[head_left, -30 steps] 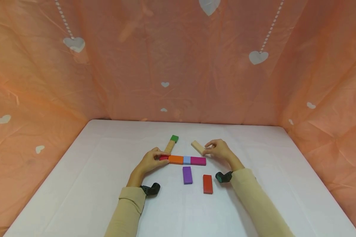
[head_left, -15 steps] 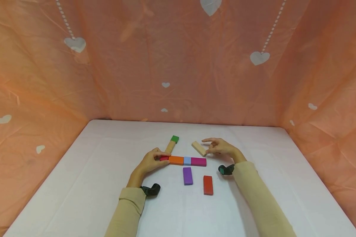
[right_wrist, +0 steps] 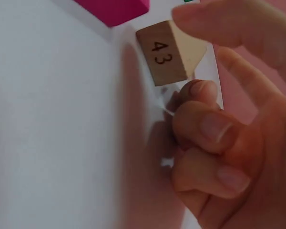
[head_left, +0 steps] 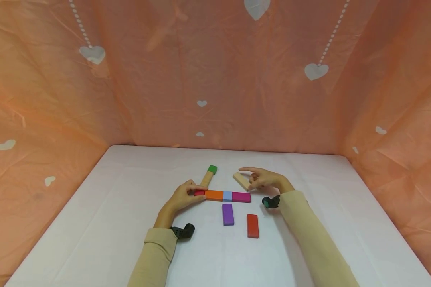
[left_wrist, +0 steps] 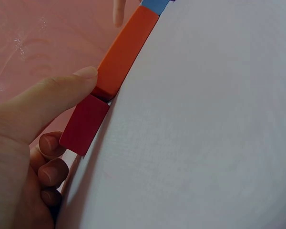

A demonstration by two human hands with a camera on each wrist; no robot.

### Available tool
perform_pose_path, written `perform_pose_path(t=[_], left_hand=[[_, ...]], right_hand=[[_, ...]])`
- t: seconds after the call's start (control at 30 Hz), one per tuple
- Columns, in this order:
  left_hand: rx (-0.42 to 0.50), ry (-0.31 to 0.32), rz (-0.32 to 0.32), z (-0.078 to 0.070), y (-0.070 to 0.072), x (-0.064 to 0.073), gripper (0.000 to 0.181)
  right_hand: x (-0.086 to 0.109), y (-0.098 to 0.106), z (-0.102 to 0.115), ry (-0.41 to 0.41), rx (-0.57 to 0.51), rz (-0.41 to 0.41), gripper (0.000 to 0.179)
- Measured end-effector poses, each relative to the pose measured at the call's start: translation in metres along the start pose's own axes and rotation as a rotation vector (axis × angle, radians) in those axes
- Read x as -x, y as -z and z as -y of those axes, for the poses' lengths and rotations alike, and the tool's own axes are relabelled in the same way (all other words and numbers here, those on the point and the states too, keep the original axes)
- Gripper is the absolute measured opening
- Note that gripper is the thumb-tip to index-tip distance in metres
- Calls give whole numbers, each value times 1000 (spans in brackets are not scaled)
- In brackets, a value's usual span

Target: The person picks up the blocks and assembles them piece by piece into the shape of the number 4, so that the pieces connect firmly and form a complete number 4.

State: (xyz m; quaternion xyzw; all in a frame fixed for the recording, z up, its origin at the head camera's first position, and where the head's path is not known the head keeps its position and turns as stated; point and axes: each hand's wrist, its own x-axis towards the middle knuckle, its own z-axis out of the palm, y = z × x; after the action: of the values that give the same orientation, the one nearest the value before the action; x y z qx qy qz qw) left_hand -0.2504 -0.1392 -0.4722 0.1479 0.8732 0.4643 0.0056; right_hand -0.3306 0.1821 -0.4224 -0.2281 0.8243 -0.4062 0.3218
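Observation:
My left hand [head_left: 181, 196] pinches a dark red wooden block [left_wrist: 85, 125] at the left end of a row. Its thumb lies across the joint with an orange block [head_left: 214, 195]. Onward in that row come a light blue block [head_left: 228, 196] and a magenta block [head_left: 241, 197]. My right hand [head_left: 267, 178] is at a plain wooden block [right_wrist: 163, 53] marked 43, lying slanted behind the row's right end. The index finger stretches along the far side, the thumb is at the near end, and the other fingers are curled.
A plain block [head_left: 207, 179] with a green block [head_left: 212, 169] at its tip slants back from the row's left end. Nearer lie a purple block [head_left: 228, 215] and a red block [head_left: 253, 226]. An orange curtain [head_left: 222, 79] hangs behind the white table [head_left: 104, 223].
My right hand has gone from pinching the plain block's near end to stretching its index finger out over the far side. My left hand keeps its place.

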Motion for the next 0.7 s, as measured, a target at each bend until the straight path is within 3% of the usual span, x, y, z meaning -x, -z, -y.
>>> perform_pose_path(t=[0.23, 0.7], left_hand=[[7, -5, 2, 2, -1, -1, 30], [19, 24, 9, -1, 1, 1, 30]], right_hand=[[-3, 2, 3, -20, 36, 52, 79], [-9, 0, 4, -101, 50, 0, 76]])
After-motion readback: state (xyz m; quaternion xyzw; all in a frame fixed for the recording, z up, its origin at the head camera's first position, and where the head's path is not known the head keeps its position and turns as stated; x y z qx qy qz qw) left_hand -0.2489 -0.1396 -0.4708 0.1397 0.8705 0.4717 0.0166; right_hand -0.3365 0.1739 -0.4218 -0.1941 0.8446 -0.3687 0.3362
